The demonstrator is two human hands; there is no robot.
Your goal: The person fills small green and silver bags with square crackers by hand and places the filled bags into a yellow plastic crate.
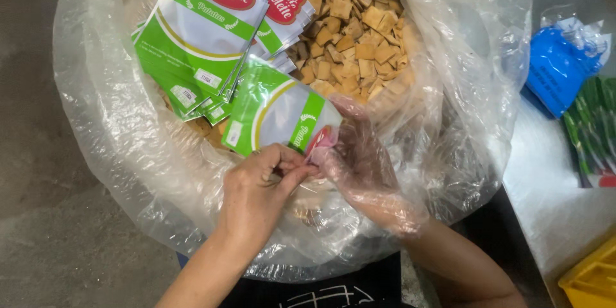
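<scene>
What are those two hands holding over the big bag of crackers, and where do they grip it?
Both the left hand and the plastic-gloved right hand hold one green and white pouch, pinching it at its near end, by the red-printed edge.

Large clear plastic liner bag (122,122): thin film, crinkled, glossy, light glare on folds. Small tan square crackers (356,32): dry, matt, rough-edged. Green-and-white foil-look snack pouch (282,115) pinched at corner: smooth laminated plastic, satin sheen; stacked green-and-white pouches (199,32) same finish, silvery edges. Right hand (362,167): covered by thin transparent plastic glove, wrinkled, slightly shiny. Left hand (256,192): bare skin, matt. Grey concrete floor (38,173): rough, dull. Blue plastic packet (558,67): glossy wrap. Yellow plastic crate (593,279): smooth, hard.
</scene>
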